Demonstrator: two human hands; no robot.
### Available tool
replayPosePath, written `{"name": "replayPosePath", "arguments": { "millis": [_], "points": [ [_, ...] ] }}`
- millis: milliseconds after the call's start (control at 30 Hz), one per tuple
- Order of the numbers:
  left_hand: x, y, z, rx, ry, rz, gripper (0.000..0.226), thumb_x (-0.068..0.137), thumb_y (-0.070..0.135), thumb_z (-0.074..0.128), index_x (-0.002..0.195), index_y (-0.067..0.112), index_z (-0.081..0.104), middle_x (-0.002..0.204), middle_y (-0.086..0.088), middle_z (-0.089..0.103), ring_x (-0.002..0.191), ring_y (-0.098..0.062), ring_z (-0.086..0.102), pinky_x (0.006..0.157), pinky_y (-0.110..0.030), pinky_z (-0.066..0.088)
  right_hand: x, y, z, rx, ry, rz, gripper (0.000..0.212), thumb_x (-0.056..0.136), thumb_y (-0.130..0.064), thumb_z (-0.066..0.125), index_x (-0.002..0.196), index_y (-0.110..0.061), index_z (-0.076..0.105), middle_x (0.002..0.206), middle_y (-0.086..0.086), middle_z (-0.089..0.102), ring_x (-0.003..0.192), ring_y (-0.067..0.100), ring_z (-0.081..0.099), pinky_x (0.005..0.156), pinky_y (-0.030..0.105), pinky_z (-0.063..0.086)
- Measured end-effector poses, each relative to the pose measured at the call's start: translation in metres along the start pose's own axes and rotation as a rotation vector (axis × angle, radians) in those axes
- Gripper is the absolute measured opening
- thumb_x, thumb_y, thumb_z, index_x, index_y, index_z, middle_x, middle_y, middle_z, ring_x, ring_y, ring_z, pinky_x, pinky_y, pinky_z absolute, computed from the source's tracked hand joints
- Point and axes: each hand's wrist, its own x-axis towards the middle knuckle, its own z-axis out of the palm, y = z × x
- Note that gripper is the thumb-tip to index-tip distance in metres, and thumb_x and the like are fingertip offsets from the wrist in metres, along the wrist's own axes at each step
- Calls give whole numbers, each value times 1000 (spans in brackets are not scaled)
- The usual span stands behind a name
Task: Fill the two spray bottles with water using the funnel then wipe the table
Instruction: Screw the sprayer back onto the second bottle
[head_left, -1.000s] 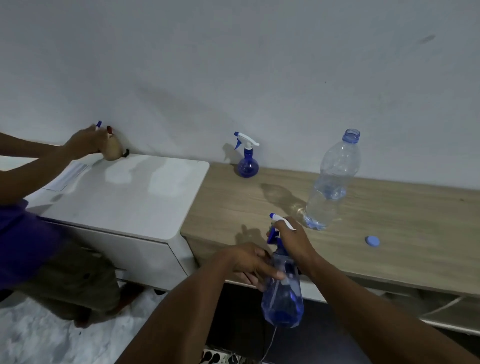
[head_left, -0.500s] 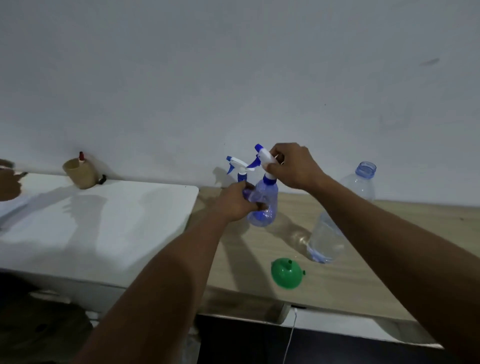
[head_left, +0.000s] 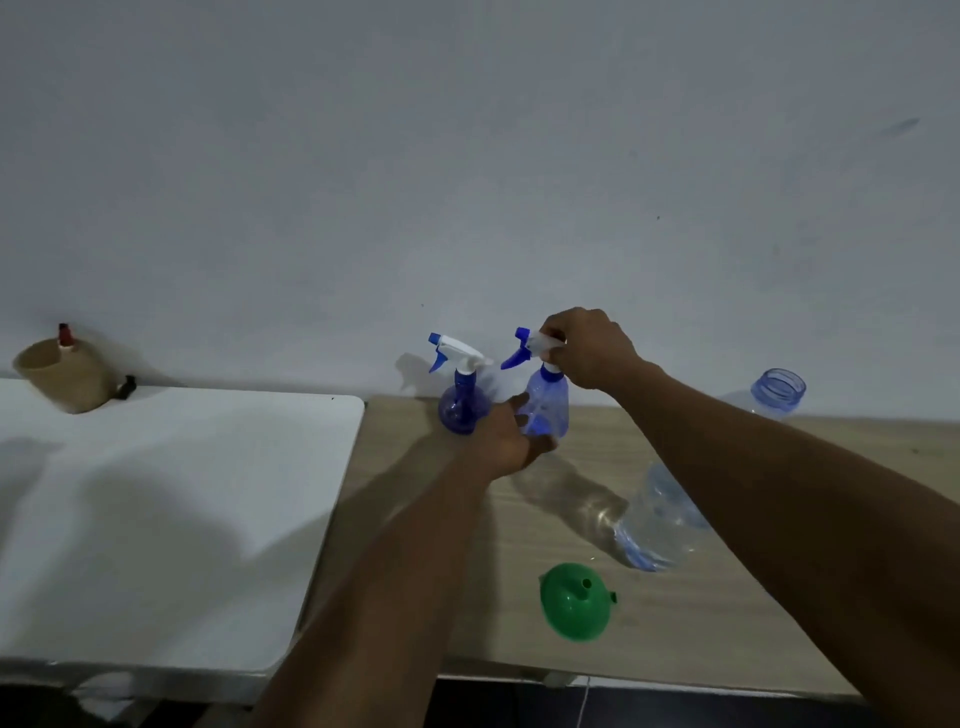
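Two blue spray bottles stand side by side near the wall on the wooden table (head_left: 701, 613). The right spray bottle (head_left: 550, 402) has my right hand (head_left: 589, 348) closed on its white trigger head, and my left hand (head_left: 511, 436) cups its body from below left. The left spray bottle (head_left: 462, 395) stands free, just beyond my left hand. A green funnel (head_left: 574, 600) lies mouth down near the table's front edge. A large clear water bottle (head_left: 675, 514) with no cap stands to the right, partly behind my right forearm.
A white tabletop (head_left: 156, 493) adjoins the wooden table on the left. A tan cup (head_left: 62, 376) with a red-tipped item in it stands at its back left by the wall. A thin cable hangs below the table's front edge.
A second ago I held the spray bottle low in front of the table edge. I have since carried it up and set it beside the other bottle. The other person's arm has left view.
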Motion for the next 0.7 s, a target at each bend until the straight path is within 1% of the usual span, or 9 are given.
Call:
{"name": "replayPosePath", "arguments": {
  "millis": [100,133,200,300,367,433,533,633,700],
  "points": [
    [14,-3,5,51,-33,-52,77,75,42,78,141,25,44,130,6,58,115,-18,60,97,-34,49,7,7,10,-14,-14,8,22,82,-11,72,103,-13,71,99,6,69,87,27,64,75,39,55],
    [22,-6,7,94,-57,-58,77,72,46,76,139,25,46,130,4,60,110,-19,61,97,-37,51,10,10,13,-23,-22,7,22,82,-10,72,103,-13,71,99,6,69,87,27,64,74,38,54],
    [32,-12,11,205,-110,-57,74,72,46,74,137,24,46,125,3,60,102,-18,61,91,-35,52,16,15,19,-49,-29,0,23,81,-10,73,104,-12,69,102,8,69,87,28,64,71,34,49],
    [42,-13,14,182,-153,-53,86,72,48,76,145,24,37,132,3,54,115,-20,57,101,-40,48,24,18,23,-74,-10,-11,28,80,-8,73,107,-13,70,104,8,69,88,28,63,70,31,46],
    [49,-17,14,144,-164,-72,84,82,51,70,150,23,30,144,0,47,128,-21,50,110,-41,42,29,19,25,-103,0,-18,29,80,-7,73,108,-13,70,104,8,69,88,27,63,70,31,47],
    [47,-14,9,147,-175,-65,84,87,43,71,154,22,25,152,0,40,135,-20,43,114,-38,37,34,20,26,-123,6,-20,30,81,-7,73,111,-14,70,106,8,69,90,27,64,73,33,49],
    [42,-15,4,-41,-113,-95,104,73,28,86,156,27,23,153,2,40,139,-20,42,114,-36,37,39,22,27,-141,0,-17,31,83,-8,72,114,-14,69,108,9,69,93,28,65,73,32,46],
    [47,-20,7,-48,-92,-101,117,57,42,89,155,33,25,154,0,42,138,-21,44,113,-37,38,41,23,28,-154,8,-14,32,85,-8,69,116,-15,67,109,8,69,95,29,64,73,32,44],
    [44,-16,4,-22,-99,-117,122,51,47,88,155,33,25,153,0,42,137,-21,45,113,-38,39,41,22,28,-151,-2,-6,29,85,-8,68,113,-14,65,108,9,69,93,29,64,74,35,51]
  ]
}}
